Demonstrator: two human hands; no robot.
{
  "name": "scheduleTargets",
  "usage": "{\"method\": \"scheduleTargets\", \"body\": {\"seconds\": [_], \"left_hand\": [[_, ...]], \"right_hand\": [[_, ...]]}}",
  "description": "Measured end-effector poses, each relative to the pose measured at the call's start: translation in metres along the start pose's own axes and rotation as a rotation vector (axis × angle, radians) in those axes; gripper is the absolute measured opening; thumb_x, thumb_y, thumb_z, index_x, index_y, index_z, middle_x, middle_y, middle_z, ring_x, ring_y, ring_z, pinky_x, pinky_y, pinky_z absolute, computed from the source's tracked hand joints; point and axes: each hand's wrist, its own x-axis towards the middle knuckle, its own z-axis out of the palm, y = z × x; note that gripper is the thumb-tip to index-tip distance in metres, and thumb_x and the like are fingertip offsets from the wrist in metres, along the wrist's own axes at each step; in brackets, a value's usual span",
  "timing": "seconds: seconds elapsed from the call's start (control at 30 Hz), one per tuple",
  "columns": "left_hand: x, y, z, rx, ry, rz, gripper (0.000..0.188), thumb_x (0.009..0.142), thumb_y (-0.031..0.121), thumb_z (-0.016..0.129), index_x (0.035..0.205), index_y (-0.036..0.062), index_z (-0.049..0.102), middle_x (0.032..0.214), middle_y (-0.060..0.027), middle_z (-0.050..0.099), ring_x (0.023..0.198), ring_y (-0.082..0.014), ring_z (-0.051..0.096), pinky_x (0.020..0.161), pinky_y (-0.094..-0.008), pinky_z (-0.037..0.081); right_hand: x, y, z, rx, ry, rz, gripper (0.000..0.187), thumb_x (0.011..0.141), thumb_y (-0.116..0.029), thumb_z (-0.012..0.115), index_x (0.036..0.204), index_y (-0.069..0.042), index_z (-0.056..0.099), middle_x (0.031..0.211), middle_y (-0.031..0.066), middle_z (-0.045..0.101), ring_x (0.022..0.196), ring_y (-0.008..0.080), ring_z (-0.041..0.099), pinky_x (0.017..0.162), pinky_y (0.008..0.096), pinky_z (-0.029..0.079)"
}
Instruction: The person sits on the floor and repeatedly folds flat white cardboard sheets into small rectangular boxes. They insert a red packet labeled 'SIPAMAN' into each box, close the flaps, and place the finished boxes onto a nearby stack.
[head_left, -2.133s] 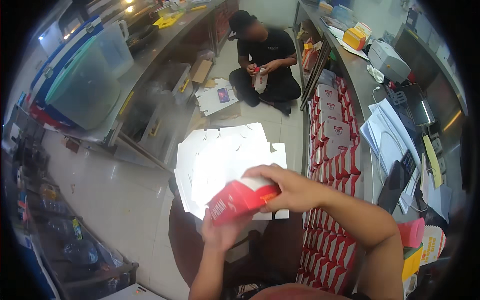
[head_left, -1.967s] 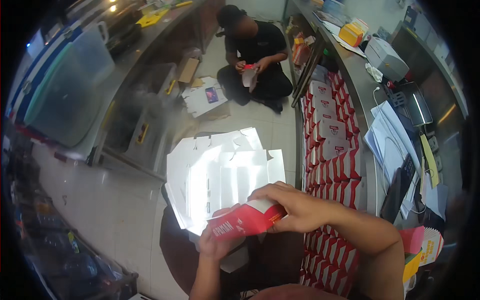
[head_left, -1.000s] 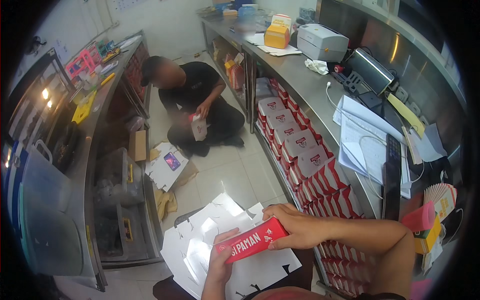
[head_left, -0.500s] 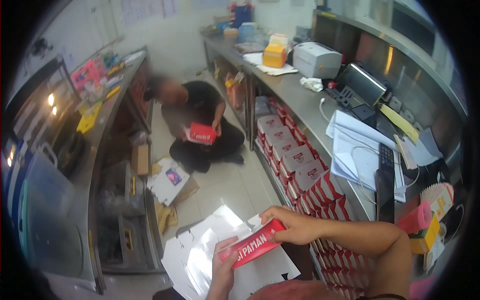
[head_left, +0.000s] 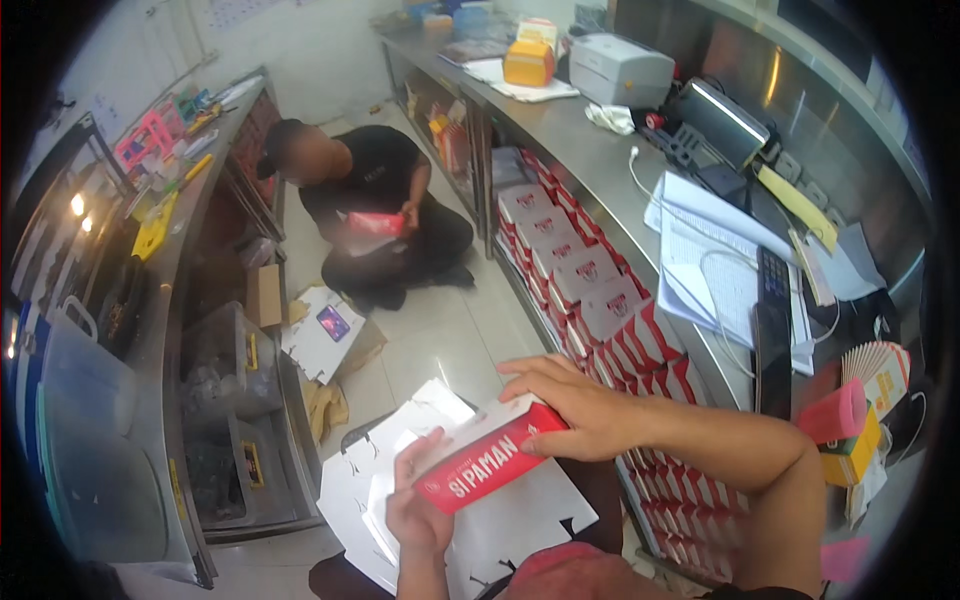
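Both hands hold a red and white cardboard box (head_left: 480,468) above my lap, its red side with white lettering facing me and its white top tilted away. My left hand (head_left: 418,512) grips the left end, fingers over the top edge and thumb at the front. Around the right end, my right hand (head_left: 585,415) has its thumb on the red side and fingers over the white top. Beneath the box lies a stack of flat white cardboard blanks (head_left: 350,490) with dark notches at their edges.
A person (head_left: 365,190) sits cross-legged on the tiled floor, holding a red and white box (head_left: 375,223). Stacked boxes (head_left: 590,275) fill the shelf under the right-hand steel counter (head_left: 640,210). White blanks (head_left: 325,335) lie on the floor beside plastic bins (head_left: 215,350) at the left.
The box has turned and risen slightly in my hands, so more of its red side and white top shows. The other person's box has tilted, and the view has shifted a little.
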Motion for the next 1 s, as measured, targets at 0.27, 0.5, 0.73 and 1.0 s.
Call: {"method": "scheduleTargets", "body": {"seconds": [0.27, 0.5, 0.73, 1.0], "left_hand": [[-0.014, 0.019, -0.033, 0.197, 0.135, -0.538, 0.064, 0.111, 0.046, 0.041, 0.156, 0.0013, 0.039, 0.15, -0.0242, 0.052, 0.135, -0.0347, 0.057, 0.105, -0.051, 0.055], [-0.018, 0.011, -0.057, 0.285, 0.352, -0.272, 0.054, 0.108, 0.038, 0.057, 0.15, 0.0048, 0.049, 0.137, -0.0155, 0.068, 0.117, -0.0301, 0.072, 0.088, -0.04, 0.066], [0.046, 0.018, -0.025, 0.239, 0.226, -0.093, 0.056, 0.101, 0.023, 0.061, 0.151, 0.0025, 0.046, 0.144, -0.016, 0.061, 0.131, -0.0283, 0.061, 0.111, -0.0468, 0.05], [0.011, -0.045, 0.002, 0.063, 0.095, -0.085, 0.084, 0.09, 0.011, 0.072, 0.16, 0.0035, 0.027, 0.153, -0.017, 0.05, 0.139, -0.0315, 0.055, 0.12, -0.0484, 0.045]], "right_hand": [[-0.011, -0.017, 0.016, -0.163, 0.119, -0.27, 0.057, 0.08, -0.029, 0.079, 0.128, -0.005, 0.06, 0.147, 0.0251, 0.049, 0.14, 0.0426, 0.045, 0.11, 0.0518, 0.042], [-0.024, -0.022, 0.043, -0.584, 0.336, -0.194, 0.033, 0.092, -0.024, 0.065, 0.116, -0.002, 0.07, 0.134, 0.0234, 0.061, 0.136, 0.0352, 0.05, 0.108, 0.047, 0.042], [-0.026, -0.029, 0.062, -0.31, 0.06, -0.326, 0.017, 0.086, -0.018, 0.066, 0.096, -0.005, 0.069, 0.112, 0.0155, 0.066, 0.121, 0.031, 0.059, 0.102, 0.0417, 0.048], [-0.009, -0.008, 0.03, -0.193, 0.386, 0.303, 0.078, 0.09, -0.034, 0.076, 0.144, 0.008, 0.039, 0.137, 0.035, 0.052, 0.123, 0.0476, 0.059, 0.104, 0.0493, 0.049]]}}
